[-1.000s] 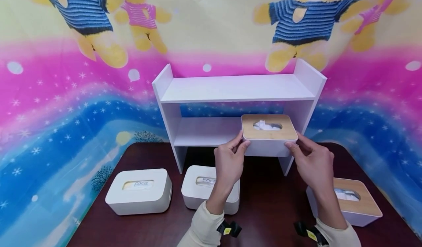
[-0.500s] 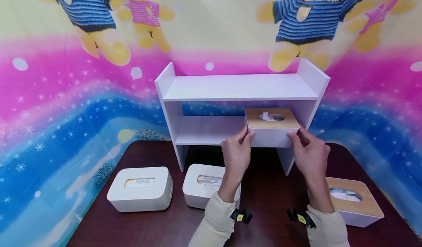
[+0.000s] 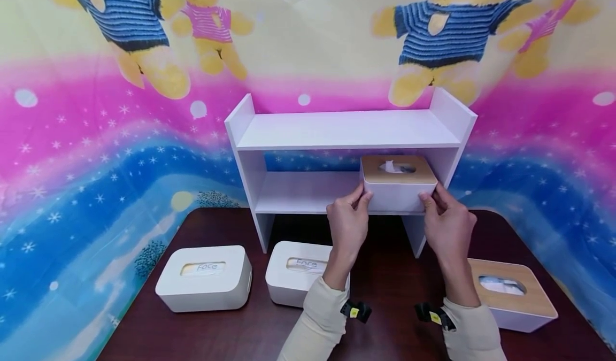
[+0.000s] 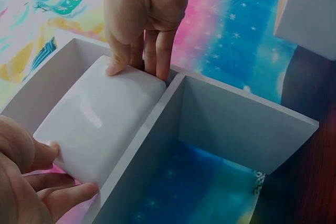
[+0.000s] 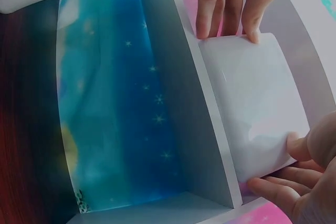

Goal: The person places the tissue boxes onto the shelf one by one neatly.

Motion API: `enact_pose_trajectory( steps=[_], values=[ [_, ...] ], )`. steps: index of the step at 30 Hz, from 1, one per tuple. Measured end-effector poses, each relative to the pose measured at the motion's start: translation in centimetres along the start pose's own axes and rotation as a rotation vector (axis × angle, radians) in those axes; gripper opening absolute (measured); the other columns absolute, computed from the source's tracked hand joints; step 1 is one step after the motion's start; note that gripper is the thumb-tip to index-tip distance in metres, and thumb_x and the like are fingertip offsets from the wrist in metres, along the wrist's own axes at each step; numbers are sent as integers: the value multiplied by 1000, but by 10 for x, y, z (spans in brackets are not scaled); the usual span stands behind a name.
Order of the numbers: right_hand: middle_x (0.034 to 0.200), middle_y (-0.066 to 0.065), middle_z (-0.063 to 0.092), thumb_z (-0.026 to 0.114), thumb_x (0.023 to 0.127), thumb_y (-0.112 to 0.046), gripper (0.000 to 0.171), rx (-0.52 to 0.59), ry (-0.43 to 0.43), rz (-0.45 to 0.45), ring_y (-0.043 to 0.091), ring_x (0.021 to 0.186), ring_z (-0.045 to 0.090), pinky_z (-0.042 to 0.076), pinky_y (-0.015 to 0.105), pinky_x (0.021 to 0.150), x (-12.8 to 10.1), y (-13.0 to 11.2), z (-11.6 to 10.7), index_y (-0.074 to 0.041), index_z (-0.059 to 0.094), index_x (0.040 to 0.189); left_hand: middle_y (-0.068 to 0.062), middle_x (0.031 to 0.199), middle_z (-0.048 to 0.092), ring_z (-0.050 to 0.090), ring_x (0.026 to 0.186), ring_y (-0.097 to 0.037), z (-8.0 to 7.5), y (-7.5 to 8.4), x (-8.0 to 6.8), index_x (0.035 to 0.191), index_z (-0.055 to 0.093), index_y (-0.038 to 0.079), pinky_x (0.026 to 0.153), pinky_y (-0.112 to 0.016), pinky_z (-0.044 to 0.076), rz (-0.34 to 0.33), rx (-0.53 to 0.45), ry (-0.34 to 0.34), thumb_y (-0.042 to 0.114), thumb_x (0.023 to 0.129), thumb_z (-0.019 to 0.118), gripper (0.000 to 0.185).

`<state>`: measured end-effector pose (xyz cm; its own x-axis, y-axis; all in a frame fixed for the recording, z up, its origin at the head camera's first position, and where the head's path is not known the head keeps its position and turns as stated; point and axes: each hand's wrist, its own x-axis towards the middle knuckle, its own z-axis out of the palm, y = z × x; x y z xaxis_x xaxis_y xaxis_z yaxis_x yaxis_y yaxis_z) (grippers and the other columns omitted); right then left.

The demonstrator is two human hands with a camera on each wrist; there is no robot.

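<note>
A white tissue box with a wooden lid [image 3: 398, 182] stands on the right end of the lower board of a white shelf unit [image 3: 346, 130]. My left hand [image 3: 362, 199] pinches the box's front left corner and my right hand [image 3: 430, 199] pinches its front right corner. The left wrist view shows the box's white side [image 4: 100, 124] between my left hand [image 4: 50, 174] at the bottom and my right hand [image 4: 134, 61] at the top. Seen from the right wrist, the box [image 5: 257, 108] lies against the shelf's side panel, with my right hand [image 5: 278, 169] on its near end.
Two white boxes marked "Face" [image 3: 204, 278] [image 3: 298, 273] sit on the dark table [image 3: 385, 275] in front of the shelf. A second wooden-lidded box [image 3: 510, 294] stands at the right edge. The upper board and the lower board's left half are bare.
Both hands have pushed the wooden-lidded box farther back onto the lower board. It now sits deeper under the upper board, and the hands still hold its front corners.
</note>
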<state>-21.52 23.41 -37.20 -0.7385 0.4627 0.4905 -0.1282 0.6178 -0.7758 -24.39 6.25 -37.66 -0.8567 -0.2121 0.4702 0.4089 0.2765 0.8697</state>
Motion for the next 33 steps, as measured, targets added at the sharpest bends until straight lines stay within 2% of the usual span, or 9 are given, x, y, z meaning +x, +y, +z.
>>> enact_pose_trajectory(
  steps=[7, 12, 14, 17, 19, 21, 25, 28, 33],
  values=[
    [148, 21, 64, 67, 107, -30, 54, 2, -28, 21, 40, 129, 68, 56, 55, 98, -1, -1, -1, -19, 53, 158, -8, 120, 79, 76, 107, -11, 1, -1, -1, 132, 76, 17, 86, -28, 65, -22, -2, -12, 20, 98, 81, 34],
    [156, 21, 57, 67, 107, -41, 65, 4, -171, 63, 40, 137, 63, 54, 53, 102, 2, -4, -14, -19, 44, 164, -12, 130, 75, 74, 113, -15, -7, 0, -6, 138, 72, 13, 90, -30, 64, -14, -32, -75, 20, 98, 81, 42],
    [156, 21, 57, 67, 106, -46, 69, -7, -223, 74, 40, 138, 63, 53, 47, 102, 2, -6, -23, -18, 43, 165, -13, 135, 72, 74, 114, -17, -14, 2, -8, 141, 71, 12, 91, -30, 64, -3, -33, -106, 23, 98, 82, 46],
    [156, 18, 58, 65, 105, -53, 72, -36, -267, 71, 39, 137, 64, 53, 39, 98, 0, -9, -37, -19, 44, 165, -14, 142, 68, 82, 92, -21, -29, 5, -11, 145, 68, 14, 73, -26, 64, 3, -26, -151, 31, 98, 82, 52],
    [157, 19, 58, 65, 104, -55, 73, -65, -279, 58, 41, 137, 64, 54, 39, 97, -4, -11, -44, -20, 44, 165, -14, 145, 66, 82, 90, -24, -38, 6, -13, 147, 67, 17, 72, -25, 63, 8, -10, -167, 35, 98, 82, 55],
    [158, 20, 57, 64, 104, -57, 74, -90, -288, 50, 44, 137, 63, 55, 45, 98, -9, -13, -48, -21, 43, 166, -13, 149, 65, 82, 98, -25, -48, 6, -15, 149, 65, 19, 75, -27, 64, 9, 3, -185, 36, 98, 81, 55],
    [156, 25, 57, 65, 105, -55, 74, -137, -299, 31, 49, 136, 63, 54, 54, 98, -20, -17, -52, -19, 42, 166, -10, 155, 61, 66, 135, -24, -66, 3, -22, 151, 63, 18, 100, -40, 62, 21, 44, -239, 35, 101, 78, 56],
    [154, 28, 58, 66, 105, -52, 74, -157, -304, 8, 51, 134, 62, 54, 55, 98, -26, -19, -53, -14, 44, 165, -12, 157, 60, 63, 140, -25, -79, 0, -30, 153, 61, 14, 103, -44, 61, 54, 95, -281, 33, 102, 77, 57],
    [154, 27, 57, 67, 105, -51, 76, -166, -331, -31, 49, 136, 62, 53, 57, 100, -34, -17, -50, -11, 44, 165, -15, 154, 62, 64, 139, -27, -100, -7, -37, 151, 61, 6, 103, -45, 61, 134, 181, -291, 36, 102, 75, 59]
  ],
)
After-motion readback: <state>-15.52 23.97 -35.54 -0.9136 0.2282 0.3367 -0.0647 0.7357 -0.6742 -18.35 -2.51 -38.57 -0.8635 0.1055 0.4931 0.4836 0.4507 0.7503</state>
